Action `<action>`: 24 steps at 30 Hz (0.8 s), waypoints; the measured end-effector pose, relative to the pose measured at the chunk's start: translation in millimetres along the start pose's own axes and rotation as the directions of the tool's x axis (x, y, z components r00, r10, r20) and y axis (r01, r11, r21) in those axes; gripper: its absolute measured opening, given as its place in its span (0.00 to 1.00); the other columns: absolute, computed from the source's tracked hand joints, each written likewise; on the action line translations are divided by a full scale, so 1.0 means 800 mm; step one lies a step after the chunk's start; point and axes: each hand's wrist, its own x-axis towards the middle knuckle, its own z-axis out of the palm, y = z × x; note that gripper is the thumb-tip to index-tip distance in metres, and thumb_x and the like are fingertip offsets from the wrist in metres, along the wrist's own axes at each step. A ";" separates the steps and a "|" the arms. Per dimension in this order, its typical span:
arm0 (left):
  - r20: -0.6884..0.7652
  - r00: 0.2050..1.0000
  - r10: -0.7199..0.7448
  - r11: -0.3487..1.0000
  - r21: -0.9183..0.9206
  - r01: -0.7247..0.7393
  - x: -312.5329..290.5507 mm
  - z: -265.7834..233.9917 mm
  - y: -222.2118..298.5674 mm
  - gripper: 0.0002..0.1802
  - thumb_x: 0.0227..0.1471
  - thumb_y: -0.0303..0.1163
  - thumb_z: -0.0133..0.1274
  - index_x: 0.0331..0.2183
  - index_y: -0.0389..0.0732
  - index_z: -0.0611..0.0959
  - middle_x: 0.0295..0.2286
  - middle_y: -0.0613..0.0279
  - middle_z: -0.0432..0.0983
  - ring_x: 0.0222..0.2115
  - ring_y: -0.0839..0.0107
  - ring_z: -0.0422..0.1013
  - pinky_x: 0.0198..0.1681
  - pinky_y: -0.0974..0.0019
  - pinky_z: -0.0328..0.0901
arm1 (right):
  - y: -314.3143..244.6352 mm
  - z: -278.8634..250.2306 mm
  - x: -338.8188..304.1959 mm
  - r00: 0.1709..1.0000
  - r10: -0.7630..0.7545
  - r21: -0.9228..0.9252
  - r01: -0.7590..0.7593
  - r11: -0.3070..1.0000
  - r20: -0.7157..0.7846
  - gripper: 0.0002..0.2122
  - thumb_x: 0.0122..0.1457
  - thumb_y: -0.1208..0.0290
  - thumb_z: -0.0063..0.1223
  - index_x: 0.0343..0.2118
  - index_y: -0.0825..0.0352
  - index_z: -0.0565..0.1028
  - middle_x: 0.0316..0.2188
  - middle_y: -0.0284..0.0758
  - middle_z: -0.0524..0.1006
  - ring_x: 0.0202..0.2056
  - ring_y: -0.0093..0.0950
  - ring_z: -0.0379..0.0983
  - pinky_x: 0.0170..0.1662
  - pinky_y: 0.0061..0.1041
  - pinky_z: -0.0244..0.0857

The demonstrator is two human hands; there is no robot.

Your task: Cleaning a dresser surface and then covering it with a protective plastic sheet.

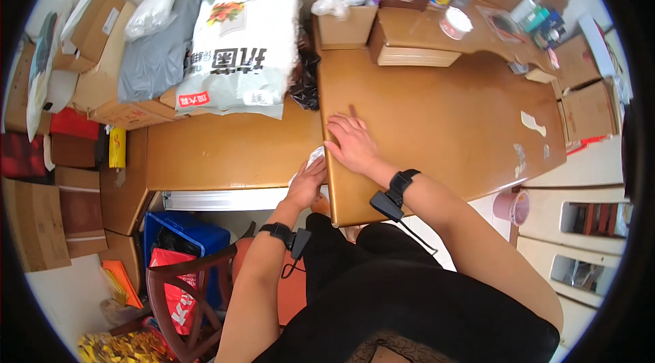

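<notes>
My left hand (308,180) is at the right end of the lower wooden desk (225,151), close against the side of the higher wooden tabletop (443,117). Under its fingers is a crumpled white tissue or cloth (316,155), mostly covered by the hand. My right hand (353,143) rests on the left edge of the higher tabletop, fingers stretched out and nothing in them. A small dark mark or sliver (353,110) shows on the wood just beyond those fingertips. Both wrists wear black straps with small boxes and cables.
A large printed plastic package (239,35) and a grey bag (160,49) lie on cartons at the back left. Bottles and a white tub (456,23) stand along the back shelf. Below left are a blue bin (218,240) and a wooden chair (160,295). A pink bucket (512,207) stands right.
</notes>
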 end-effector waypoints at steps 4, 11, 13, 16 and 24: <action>-0.010 0.995 -0.101 0.981 0.166 0.101 -0.019 0.003 0.009 0.26 0.46 0.25 0.42 0.50 0.48 0.67 0.56 0.67 0.52 0.56 0.69 0.49 0.57 0.52 0.45 | -0.002 0.004 0.002 0.999 0.033 -0.020 -0.033 0.999 0.005 0.15 0.49 0.65 0.49 0.39 0.67 0.69 0.45 0.39 0.67 0.51 0.34 0.58 0.54 0.35 0.49; -0.045 0.957 -0.288 0.930 0.226 0.290 -0.045 -0.020 -0.027 0.25 0.51 0.27 0.34 0.52 0.51 0.64 0.57 0.72 0.47 0.58 0.72 0.46 0.57 0.52 0.44 | -0.010 0.002 -0.003 0.997 0.069 -0.045 -0.068 0.997 0.018 0.17 0.46 0.67 0.52 0.40 0.68 0.69 0.45 0.40 0.67 0.51 0.36 0.59 0.55 0.36 0.48; -0.071 0.925 -0.373 0.902 0.204 0.380 -0.067 -0.043 -0.052 0.25 0.51 0.28 0.34 0.53 0.51 0.63 0.58 0.72 0.45 0.58 0.73 0.44 0.57 0.52 0.43 | -0.016 0.005 -0.002 0.999 0.032 -0.055 -0.031 0.998 0.012 0.16 0.46 0.69 0.52 0.39 0.68 0.69 0.45 0.40 0.67 0.51 0.37 0.59 0.54 0.36 0.49; -0.079 0.888 -0.454 0.872 0.165 0.460 -0.097 -0.082 -0.102 0.26 0.51 0.29 0.34 0.54 0.52 0.61 0.58 0.72 0.43 0.58 0.73 0.42 0.58 0.52 0.43 | -0.029 0.000 0.000 0.997 0.065 -0.082 -0.061 0.995 0.042 0.16 0.45 0.72 0.52 0.39 0.68 0.68 0.45 0.40 0.66 0.50 0.38 0.59 0.54 0.36 0.49; -0.199 0.828 -0.524 0.824 0.127 0.552 -0.180 -0.183 -0.286 0.25 0.53 0.31 0.32 0.54 0.52 0.60 0.58 0.71 0.44 0.58 0.72 0.42 0.58 0.53 0.43 | -0.045 0.010 0.012 0.990 0.056 -0.208 -0.029 0.978 0.126 0.16 0.45 0.77 0.49 0.40 0.69 0.65 0.46 0.45 0.63 0.50 0.44 0.57 0.55 0.39 0.48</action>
